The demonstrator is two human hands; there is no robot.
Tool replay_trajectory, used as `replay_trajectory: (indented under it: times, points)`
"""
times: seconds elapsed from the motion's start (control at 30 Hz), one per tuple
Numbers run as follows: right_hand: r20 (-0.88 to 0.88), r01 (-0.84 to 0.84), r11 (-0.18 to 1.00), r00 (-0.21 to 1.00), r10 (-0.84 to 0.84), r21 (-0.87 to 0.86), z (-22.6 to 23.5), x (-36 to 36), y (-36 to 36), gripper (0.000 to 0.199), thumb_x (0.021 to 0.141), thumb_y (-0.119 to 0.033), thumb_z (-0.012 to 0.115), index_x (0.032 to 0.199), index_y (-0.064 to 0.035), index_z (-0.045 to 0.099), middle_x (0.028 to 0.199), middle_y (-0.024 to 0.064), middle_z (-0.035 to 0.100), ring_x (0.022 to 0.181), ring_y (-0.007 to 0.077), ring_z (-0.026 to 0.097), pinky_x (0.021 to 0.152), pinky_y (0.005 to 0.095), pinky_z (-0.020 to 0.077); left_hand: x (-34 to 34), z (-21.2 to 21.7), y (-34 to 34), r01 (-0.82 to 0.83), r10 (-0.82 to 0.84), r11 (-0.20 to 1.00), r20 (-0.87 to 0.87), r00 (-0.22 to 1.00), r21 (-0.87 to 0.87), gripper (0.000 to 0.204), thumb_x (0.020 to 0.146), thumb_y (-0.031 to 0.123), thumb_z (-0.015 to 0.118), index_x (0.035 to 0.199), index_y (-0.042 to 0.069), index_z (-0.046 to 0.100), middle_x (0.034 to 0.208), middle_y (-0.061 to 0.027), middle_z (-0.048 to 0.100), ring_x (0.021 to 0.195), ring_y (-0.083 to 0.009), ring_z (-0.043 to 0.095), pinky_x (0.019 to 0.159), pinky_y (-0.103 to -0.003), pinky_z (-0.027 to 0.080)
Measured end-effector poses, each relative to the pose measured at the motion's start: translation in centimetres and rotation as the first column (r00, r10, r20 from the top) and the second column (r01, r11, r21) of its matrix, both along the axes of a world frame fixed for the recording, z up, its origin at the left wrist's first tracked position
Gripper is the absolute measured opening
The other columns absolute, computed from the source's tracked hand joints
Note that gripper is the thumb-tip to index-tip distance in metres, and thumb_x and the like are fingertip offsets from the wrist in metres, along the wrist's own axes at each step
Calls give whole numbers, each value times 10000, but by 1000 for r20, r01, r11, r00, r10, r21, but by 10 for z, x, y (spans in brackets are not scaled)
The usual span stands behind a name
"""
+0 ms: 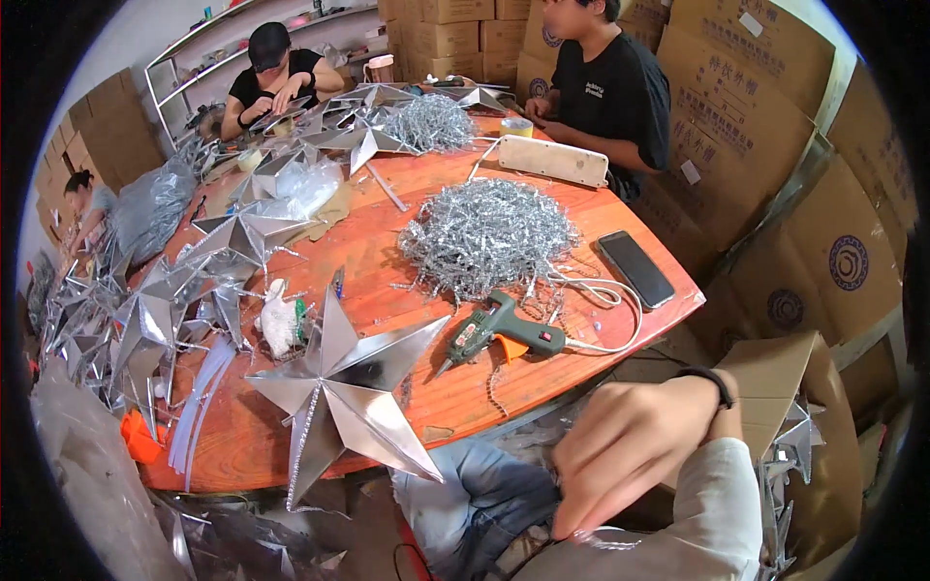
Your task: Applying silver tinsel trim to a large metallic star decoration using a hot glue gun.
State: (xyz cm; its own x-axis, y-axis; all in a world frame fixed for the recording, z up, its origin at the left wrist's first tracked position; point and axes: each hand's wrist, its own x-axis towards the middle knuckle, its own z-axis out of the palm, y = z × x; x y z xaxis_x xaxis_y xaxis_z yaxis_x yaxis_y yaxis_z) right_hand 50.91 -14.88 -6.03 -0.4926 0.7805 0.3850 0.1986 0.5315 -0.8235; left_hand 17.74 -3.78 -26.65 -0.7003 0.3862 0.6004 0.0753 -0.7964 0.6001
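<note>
Silver tinsel strand [610, 544] pinched between fingertips of the person's right hand [635, 445], on the near side of the glue gun [499, 334]. Glue gun rests on the red-orange table [378, 274], pointing left. Large silver star [344, 392]: left of the gun, lower points overhanging the table's edge. Tinsel heap [489, 232]: just behind the gun. Black phone [636, 268]: right of the gun, farther back.

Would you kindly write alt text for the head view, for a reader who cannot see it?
A person's right hand seems to pinch a silver strand beside an orange table bearing silver stars, a glue gun, heaped tinsel and a phone. Two people are beyond.
</note>
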Motion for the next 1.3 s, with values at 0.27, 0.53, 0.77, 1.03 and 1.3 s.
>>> replay_trajectory:
  times: [0.27, 0.53, 0.77, 1.03, 1.3]
  points:
    - [-56, -283, 954, 956, 289, 99, -7, -41, 12, 120, 819, -121, 604, 866, -11, 594, 858, 125, 509, 769, 275, 518, 630, 359, 424, 98, 134, -57, 899, -932, 179, -362, 25, -400, 447, 798, 328, 648, 998, -41, 496, 912, -158, 536, 665, -234, 531, 594, -263, 443]
    - [-4, -291, 955, 956, 292, 56, -40, -35, 18, 77, 844, -97, 567, 861, -23, 573, 817, 80, 448, 784, 248, 472, 628, 346, 394, 96, 102, -55, 712, -923, -64, -230, -309, -699, 456, 851, 438, 535, 979, 1, 538, 745, -72, 581, 610, -202, 555, 546, -288, 448]
    - [-96, -420, 901, 907, 411, -112, -46, -44, 32, 103, 857, -81, 554, 917, 1, 573, 827, 92, 487, 742, 243, 514, 638, 337, 410, 92, 85, -44, 767, -742, -200, -417, -525, -610, 359, 916, 347, 443, 909, 9, 561, 735, -69, 571, 604, -189, 542, 545, -292, 438]
    - [72, -270, 947, 956, 285, -174, -32, -55, 31, 101, 738, -83, 686, 833, -52, 674, 779, 58, 613, 694, 195, 585, 610, 298, 454, 81, 52, -55, 836, -848, -261, -298, -437, -483, 188, 901, 125, 487, 969, -33, 562, 778, -112, 575, 632, -220, 545, 582, -302, 441]
    - [-34, -358, 910, 933, 359, -208, -24, -51, 44, 135, 678, -18, 711, 807, -8, 672, 754, 82, 627, 680, 209, 595, 600, 312, 465, 79, 99, -44, 792, -814, -219, -342, -470, -569, 203, 917, 142, 454, 828, -11, 553, 664, -78, 525, 593, -198, 525, 547, -293, 410]
